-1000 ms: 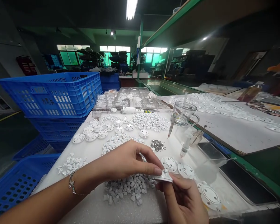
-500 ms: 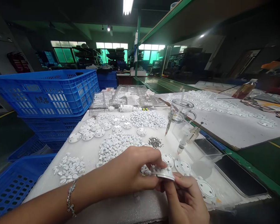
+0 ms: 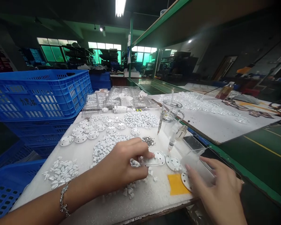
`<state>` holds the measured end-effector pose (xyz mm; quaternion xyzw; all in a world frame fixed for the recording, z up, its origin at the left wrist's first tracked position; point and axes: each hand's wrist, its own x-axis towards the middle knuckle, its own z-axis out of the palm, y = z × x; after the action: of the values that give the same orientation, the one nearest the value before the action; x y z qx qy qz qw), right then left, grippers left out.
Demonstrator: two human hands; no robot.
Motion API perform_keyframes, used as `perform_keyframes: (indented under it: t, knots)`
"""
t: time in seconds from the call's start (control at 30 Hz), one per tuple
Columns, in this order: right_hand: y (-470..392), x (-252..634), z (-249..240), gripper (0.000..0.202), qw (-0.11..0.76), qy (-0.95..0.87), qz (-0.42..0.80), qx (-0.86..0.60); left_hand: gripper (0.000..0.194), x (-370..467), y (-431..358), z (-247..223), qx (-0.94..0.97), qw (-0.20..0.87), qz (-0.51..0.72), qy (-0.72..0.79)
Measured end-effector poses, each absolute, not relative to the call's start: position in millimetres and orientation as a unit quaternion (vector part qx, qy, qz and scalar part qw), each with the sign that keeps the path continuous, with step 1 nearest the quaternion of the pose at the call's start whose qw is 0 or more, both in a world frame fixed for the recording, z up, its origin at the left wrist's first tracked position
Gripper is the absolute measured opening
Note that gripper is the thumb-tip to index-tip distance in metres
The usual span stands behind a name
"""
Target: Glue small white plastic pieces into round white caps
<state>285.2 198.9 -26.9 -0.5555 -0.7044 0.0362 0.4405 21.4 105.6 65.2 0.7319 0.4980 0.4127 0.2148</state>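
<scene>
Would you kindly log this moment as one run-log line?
left hand: pinching white round part | right hand: open, on clear box | below: small white pieces, yellow patch

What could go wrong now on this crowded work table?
The left hand holds a white round part right above the loose small white pieces; a nudge might scatter them. The right hand is near the table edge, over a white disc that might be pushed off.
</scene>
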Motion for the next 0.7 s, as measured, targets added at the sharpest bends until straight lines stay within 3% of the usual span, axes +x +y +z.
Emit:
perform_keyframes:
  t: [0.13, 0.27, 0.4, 0.57, 0.7]
  knots:
    - [212.6, 284.8, -29.2, 0.051, 0.43, -0.702, 0.061, -0.565, 0.018, 23.8, 108.1, 61.1, 0.634, 0.35, 0.465, 0.51]
    - [194.6, 267.6, -10.5, 0.038, 0.548, -0.624, 0.193, -0.523, 0.02, 26.9, 114.0, 58.3, 0.469, 0.527, 0.54, 0.459]
    - [171.6, 246.7, 12.2, 0.027, 0.666, -0.567, 0.259, -0.41, 0.023, 25.8, 119.2, 55.0, 0.37, 0.576, 0.57, 0.455]
    - [170.4, 212.1, 37.5, 0.039, 0.683, -0.587, 0.295, -0.318, 0.026, 19.4, 122.6, 49.2, 0.32, 0.595, 0.592, 0.439]
    - [187.9, 184.3, 55.0, 0.023, 0.698, -0.604, 0.328, -0.2, 0.02, 12.7, 125.1, 52.0, 0.297, 0.598, 0.6, 0.44]
